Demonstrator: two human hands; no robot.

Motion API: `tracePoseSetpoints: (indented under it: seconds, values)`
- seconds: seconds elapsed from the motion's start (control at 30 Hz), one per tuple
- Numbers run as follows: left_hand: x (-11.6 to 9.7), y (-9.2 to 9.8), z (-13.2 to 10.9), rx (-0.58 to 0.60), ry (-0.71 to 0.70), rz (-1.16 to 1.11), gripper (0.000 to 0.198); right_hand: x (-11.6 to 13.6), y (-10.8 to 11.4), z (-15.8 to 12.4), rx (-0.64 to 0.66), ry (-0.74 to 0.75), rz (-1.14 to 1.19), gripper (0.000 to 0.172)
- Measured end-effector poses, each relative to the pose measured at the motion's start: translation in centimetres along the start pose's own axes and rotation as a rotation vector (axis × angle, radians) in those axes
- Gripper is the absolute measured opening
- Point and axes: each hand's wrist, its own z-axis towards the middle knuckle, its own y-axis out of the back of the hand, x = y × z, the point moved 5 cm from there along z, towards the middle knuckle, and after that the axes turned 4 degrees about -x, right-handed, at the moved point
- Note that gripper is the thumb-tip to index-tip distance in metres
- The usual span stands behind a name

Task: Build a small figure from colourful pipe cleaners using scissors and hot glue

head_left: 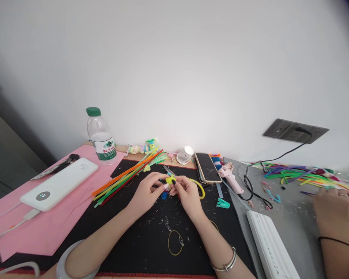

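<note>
Over the black mat (145, 240), my left hand (150, 190) and my right hand (189, 194) meet, both closed on a small yellow fuzzy pipe-cleaner piece (170, 180) with a dark spot on it. A yellow pipe cleaner (203, 190) curves out behind my right hand; whether it joins the held piece is hidden. Just below my fingertips is a small blue piece (164, 195). Scissors (169, 170) lie partly behind the held piece. Left of my hands is a bundle of orange, yellow, green and red pipe cleaners (128, 176).
A water bottle (101, 135) and white power bank (61, 184) stand on pink paper (61, 228) at left. Behind are a paper cup (185, 155) and phone (208, 167). A pink glue gun (231, 178) lies right, near a white power strip (270, 244) and another person's hand (333, 209).
</note>
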Motion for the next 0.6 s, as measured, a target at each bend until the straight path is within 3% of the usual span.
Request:
tracePoseSetpoints:
  seconds: [0.3,0.6]
  values:
    - [-0.31,-0.2,-0.04,0.046,-0.08,0.101,0.025,0.35,0.8,0.24,0.039,0.066,-0.165,0.013]
    - [-0.65,0.15,-0.14,0.016,-0.148,0.188,0.024,0.47,0.93,0.35,0.075,0.13,-0.294,0.013]
